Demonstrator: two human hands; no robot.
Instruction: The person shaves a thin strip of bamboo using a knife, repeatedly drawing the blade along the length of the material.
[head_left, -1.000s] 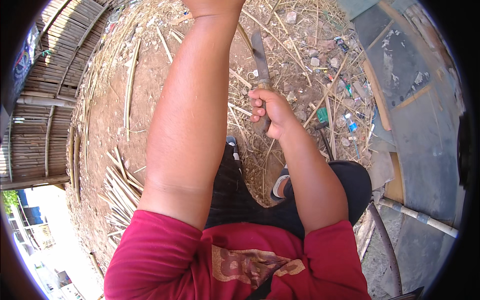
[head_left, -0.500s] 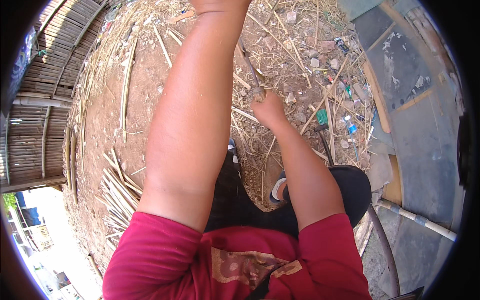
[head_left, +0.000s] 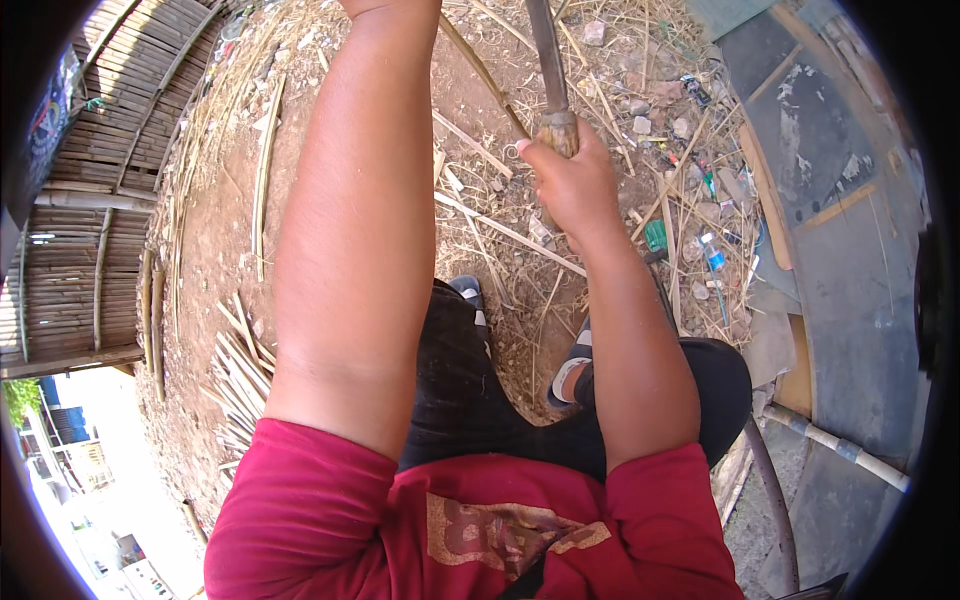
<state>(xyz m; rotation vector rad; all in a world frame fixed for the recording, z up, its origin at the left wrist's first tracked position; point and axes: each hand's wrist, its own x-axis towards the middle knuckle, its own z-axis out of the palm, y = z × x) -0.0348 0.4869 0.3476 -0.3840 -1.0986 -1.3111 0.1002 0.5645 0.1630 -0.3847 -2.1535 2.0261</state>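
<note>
My right hand (head_left: 578, 190) is wrapped round the wooden handle (head_left: 558, 134) of a machete. The machete's dark blade (head_left: 549, 60) points away from me and runs out past the top edge. A thin bamboo strip (head_left: 482, 67) slants from beside my left wrist down to the machete handle, with its near end close to my right thumb. Only the wrist end of my left hand (head_left: 388, 8) shows at the top edge. Its fingers lie outside the picture, so what it holds cannot be seen.
Split bamboo strips (head_left: 240, 385) lie heaped on the dirt at the left, by a slatted bamboo wall (head_left: 75, 270). Shavings, stones and a plastic bottle (head_left: 711, 252) litter the ground ahead. Grey panels (head_left: 850, 270) and a pipe (head_left: 840, 440) line the right side.
My right hand has moved right and slightly nearer, and the machete blade now stands out clearly. My left forearm has shifted a little left. The bamboo strip between them has come into plain view.
</note>
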